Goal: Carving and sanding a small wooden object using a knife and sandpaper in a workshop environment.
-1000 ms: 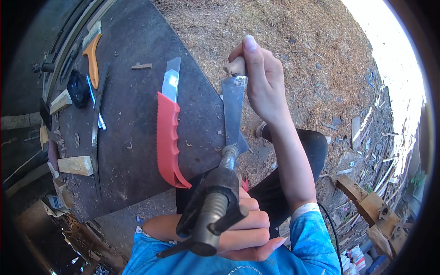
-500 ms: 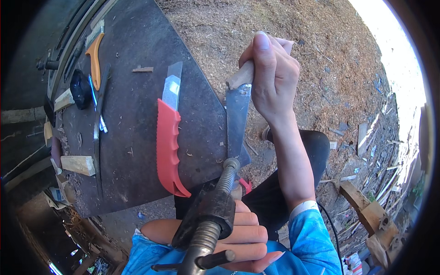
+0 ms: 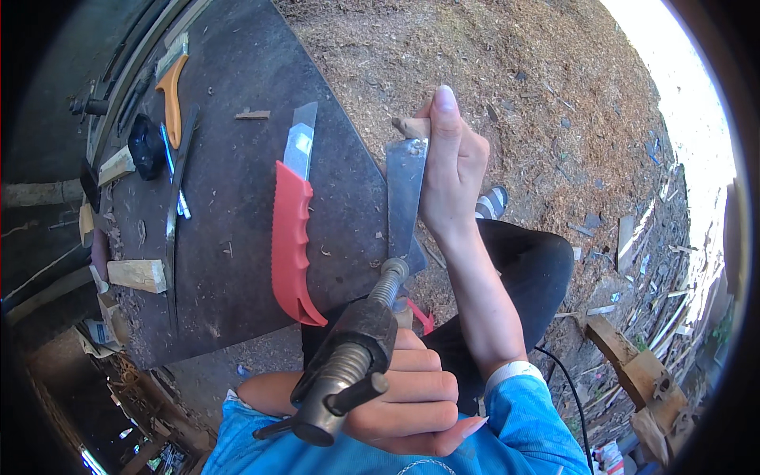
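A steel blade [image 3: 404, 198] lies over the table corner, its narrow lower end under the screw of a dark metal clamp [image 3: 348, 356]. My left hand [image 3: 408, 388] is closed round the clamp below its screw and handle, partly hidden by it. My right hand [image 3: 447, 170] is closed on a small pale wooden piece [image 3: 410, 127] at the blade's wide upper end, thumb pointing up. Left of the blade lies a red-handled cutter [image 3: 293, 245] with a silver blade.
The dark table [image 3: 222, 222] also holds an orange-handled brush [image 3: 172, 103], a black object [image 3: 149, 146], a pen [image 3: 176, 194], a metal strip [image 3: 174, 253] and wood offcuts [image 3: 136, 275]. Sawdust ground [image 3: 562, 111] lies beyond. Timber [image 3: 633, 360] and a black cable stand at right.
My right hand rose slightly with the wooden piece half a second ago and is now lower and a little left, the piece turned more level. My left hand stays on the clamp.
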`<act>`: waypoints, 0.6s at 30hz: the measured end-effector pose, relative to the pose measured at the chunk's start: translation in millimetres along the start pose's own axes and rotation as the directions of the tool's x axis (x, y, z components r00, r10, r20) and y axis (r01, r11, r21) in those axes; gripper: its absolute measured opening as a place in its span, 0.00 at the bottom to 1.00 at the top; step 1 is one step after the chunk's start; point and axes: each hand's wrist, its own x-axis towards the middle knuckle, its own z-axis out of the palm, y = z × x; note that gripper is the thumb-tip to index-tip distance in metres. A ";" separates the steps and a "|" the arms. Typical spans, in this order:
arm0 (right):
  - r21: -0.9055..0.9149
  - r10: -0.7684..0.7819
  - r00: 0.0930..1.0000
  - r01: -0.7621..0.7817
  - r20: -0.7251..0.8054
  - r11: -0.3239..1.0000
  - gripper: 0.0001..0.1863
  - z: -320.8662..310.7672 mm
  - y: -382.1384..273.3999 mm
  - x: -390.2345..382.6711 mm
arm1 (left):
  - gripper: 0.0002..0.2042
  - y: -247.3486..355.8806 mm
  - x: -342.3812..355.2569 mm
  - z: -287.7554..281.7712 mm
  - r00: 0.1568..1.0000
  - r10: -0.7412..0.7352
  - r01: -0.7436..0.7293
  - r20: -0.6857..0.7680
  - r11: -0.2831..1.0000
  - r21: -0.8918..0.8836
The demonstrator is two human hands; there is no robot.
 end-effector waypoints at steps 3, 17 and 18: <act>0.150 0.222 0.975 -0.221 0.007 0.964 0.34 4.2 -6.3 -11.0 | 0.12 0.1 -0.5 -0.1 1.000 -0.001 0.001 0.014 1.000 -0.006; 0.042 0.460 0.887 -0.461 0.040 0.886 0.30 -4.6 -29.5 -41.7 | 0.14 0.9 -2.8 -0.4 0.999 0.037 -0.037 0.002 0.999 -0.007; 0.020 0.450 0.892 -0.451 0.036 0.892 0.28 -5.4 -35.5 -43.1 | 0.14 -0.1 -2.2 0.5 0.999 0.033 -0.033 -0.005 0.999 -0.013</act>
